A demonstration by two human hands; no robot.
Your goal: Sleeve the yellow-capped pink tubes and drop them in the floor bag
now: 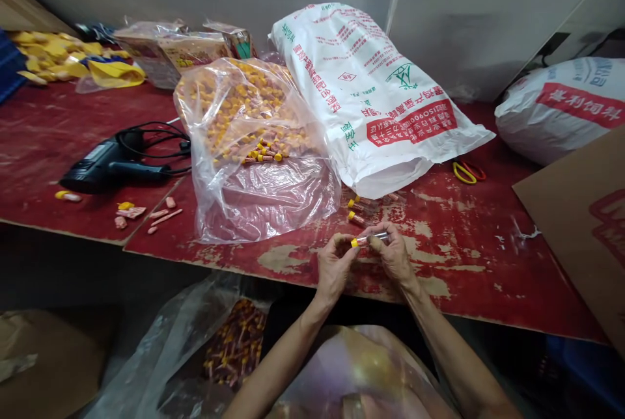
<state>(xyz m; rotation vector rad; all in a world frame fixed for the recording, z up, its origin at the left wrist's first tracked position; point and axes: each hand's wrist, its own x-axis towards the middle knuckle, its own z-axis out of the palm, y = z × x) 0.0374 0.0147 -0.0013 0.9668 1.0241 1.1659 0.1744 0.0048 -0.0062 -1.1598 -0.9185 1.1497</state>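
Far left, at the back of the worn red table (478, 263): a heap of yellow pieces (58, 58), partly under clear film. Just right of that, a black heat gun (114, 162) lying on its side, cord looped beside it. In front of it, near the table's edge, a scatter of pink scraps (146, 211) and one small yellow cap.

Behind, printed cartons (180, 51) wrapped in plastic. At centre, a large clear plastic bag (258, 152), mouth open toward the front, full of small tubes with yellow caps. Leaning against it on the right, a white woven sack (375, 94) with red and green print. A few loose capped tubes (356, 209) lying at the sack's lower edge.

Near the front edge, left hand (334, 266) pinched on the yellow-capped end of a small clear tube (370, 239). Right hand (393, 253) closed round the other end with thumb and fingertips, tube held level between the two, just above the table.

Below the table, left of the arms, another clear bag (234, 344) holding more capped tubes.

Further right, red and yellow loops (467, 172) on the table, handles perhaps, hard to tell. Then a second white sack (561, 107) with a red band, and a brown cardboard sheet (581, 217) at the right edge.
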